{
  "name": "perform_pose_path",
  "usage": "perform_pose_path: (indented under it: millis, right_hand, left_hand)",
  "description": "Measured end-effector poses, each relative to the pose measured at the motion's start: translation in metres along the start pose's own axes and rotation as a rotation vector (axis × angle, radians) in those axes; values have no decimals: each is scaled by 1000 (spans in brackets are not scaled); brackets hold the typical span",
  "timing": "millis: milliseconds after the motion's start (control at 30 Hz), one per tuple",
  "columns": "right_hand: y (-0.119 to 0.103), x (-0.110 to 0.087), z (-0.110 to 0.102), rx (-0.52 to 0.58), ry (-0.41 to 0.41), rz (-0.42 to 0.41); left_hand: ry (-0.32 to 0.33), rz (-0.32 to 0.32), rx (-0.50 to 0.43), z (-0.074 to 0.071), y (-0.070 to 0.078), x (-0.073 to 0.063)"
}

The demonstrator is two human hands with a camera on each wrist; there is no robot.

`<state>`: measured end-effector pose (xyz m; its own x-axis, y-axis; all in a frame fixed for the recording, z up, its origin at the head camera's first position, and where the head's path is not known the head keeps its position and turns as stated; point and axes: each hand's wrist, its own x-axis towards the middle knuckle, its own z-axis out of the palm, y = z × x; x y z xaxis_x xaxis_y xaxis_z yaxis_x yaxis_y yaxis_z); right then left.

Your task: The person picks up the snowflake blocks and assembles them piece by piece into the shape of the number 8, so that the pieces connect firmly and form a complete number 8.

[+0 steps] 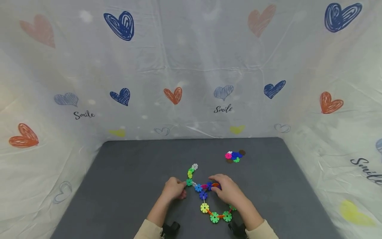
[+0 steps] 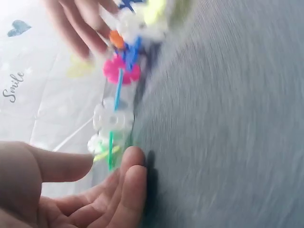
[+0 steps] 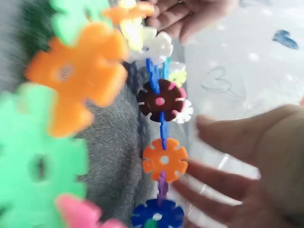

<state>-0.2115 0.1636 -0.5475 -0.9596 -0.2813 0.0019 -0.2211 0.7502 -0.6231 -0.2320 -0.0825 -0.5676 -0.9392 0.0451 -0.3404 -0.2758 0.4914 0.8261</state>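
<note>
A chain of slotted plastic flower discs lies on the grey table, looping round at its lower right. At its left part, my left hand (image 1: pixel 174 188) pinches a green disc (image 1: pixel 189 182) between thumb and fingertips; the left wrist view shows this disc (image 2: pixel 111 151) edge-on. White, blue and pink discs (image 2: pixel 121 70) lead from there towards the other hand. My right hand (image 1: pixel 226 189) reaches over the loop, thumb and fingers spread beside an orange disc (image 3: pixel 165 160). A brown disc (image 3: pixel 160 100) and a dark blue disc (image 3: pixel 157 213) flank it. The hand covers part of the loop's right side.
A small pile of loose discs (image 1: pixel 234 156) in pink, blue, green, white and brown lies at the back right of the table (image 1: pixel 143 159). Behind the table hangs a pale curtain (image 1: pixel 191 73) printed with hearts.
</note>
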Motion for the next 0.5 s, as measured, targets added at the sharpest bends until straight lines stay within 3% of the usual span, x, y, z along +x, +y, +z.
perform_pose_path:
  millis: [100, 233, 367, 500]
  right_hand:
    - [-3, 9, 2, -51, -112, -13]
    - [-4, 11, 1, -18, -148, -38]
    - [-2, 10, 1, 4, -129, -60]
    - [4, 9, 0, 15, -90, -74]
  left_hand:
    - [-32, 7, -179, 5, -1, 0]
    - [-24, 59, -275, 12, 0, 1]
    - [-7, 107, -305, 17, 4, 5]
    - [42, 154, -261, 19, 12, 9]
